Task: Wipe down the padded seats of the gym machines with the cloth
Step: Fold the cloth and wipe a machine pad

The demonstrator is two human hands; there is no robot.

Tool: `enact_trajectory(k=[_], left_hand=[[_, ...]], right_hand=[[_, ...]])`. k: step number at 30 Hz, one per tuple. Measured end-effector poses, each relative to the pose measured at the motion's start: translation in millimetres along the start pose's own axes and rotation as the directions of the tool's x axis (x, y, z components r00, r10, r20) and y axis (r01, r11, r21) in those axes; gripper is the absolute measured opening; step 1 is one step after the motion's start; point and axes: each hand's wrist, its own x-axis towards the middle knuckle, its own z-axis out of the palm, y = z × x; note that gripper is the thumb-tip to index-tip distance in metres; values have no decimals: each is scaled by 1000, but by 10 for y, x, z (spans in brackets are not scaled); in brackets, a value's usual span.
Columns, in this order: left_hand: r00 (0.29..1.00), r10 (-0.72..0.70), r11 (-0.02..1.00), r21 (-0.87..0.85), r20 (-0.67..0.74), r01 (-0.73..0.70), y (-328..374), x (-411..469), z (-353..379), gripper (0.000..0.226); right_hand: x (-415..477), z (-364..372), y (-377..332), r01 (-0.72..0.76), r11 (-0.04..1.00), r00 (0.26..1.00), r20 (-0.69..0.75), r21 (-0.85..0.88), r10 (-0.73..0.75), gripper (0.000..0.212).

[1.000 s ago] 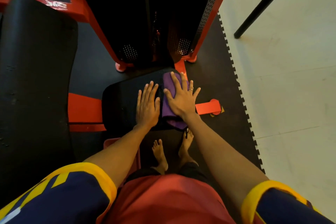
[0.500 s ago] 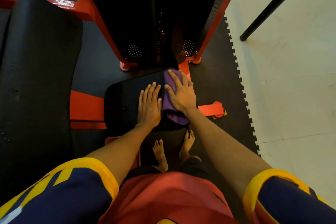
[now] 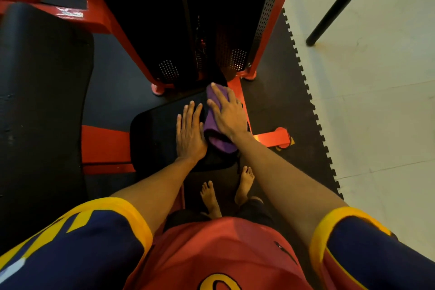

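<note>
Black rubber matting [image 3: 280, 106] is lying beneath the seat [image 3: 155, 139], giving way to pale tile [image 3: 367, 106] further off to the seat's right. Behind the seat a red-framed weight tower [image 3: 266, 30] is standing, and off the seat's left side a long back pad [image 3: 42, 101] is stretching away. The purple cloth [image 3: 220, 142] is lying along the seat's right edge, its long axis running from the near edge toward the far right corner. The right hand [image 3: 227, 116] is pressing flat on top of it, fingers straight and slightly spread, gripping nothing. The left hand [image 3: 189, 135] is resting flat on the bare seat just beside the cloth, fingers straight and close together, apparently bracing rather than wiping. Most of the seat is lying to the left of the cloth, so the next stroke is probably needing to sweep leftward across the seat's width, and the left hand, sitting directly in that path, is likely having to lift or slide away first
</note>
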Motion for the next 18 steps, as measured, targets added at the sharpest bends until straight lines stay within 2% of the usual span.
enact_trajectory(k=[2,3,5,7,9,11,14,16,18], left_hand=[[1000,-21,999,-30,-1,21,46,13,-31,60],[1000,-27,999,-35,-4,27,80,7,-42,61],[1000,-28,999,-43,-2,28,98,-9,-63,62],[999,-25,998,-52,30,27,50,14,-61,60],[998,-25,1000,-11,61,26,19,31,-40,62],[996,-32,999,11,84,31,3,35,-16,64],[999,-14,999,-33,43,15,12,8,-27,58],[999,-29,998,-61,17,30,53,18,-59,59],[999,-52,996,-72,13,53,119,-1,-91,61]], right_hand=[[118,-134,-29,-169,966,985,7,194,171,60],[125,-199,-31,-288,918,957,59,272,283,59],[12,-272,-56,-421,842,906,122,337,404,64],[-255,-221,-94,-386,870,921,81,307,380,74],[-539,-78,-105,-255,959,967,22,126,255,78],[-641,21,-104,-151,988,988,-26,-6,151,74],[-332,-9,-22,-159,978,987,-17,137,163,67],[-50,-78,83,-317,886,947,70,339,313,67],[88,-158,161,-474,706,876,202,526,438,71]])
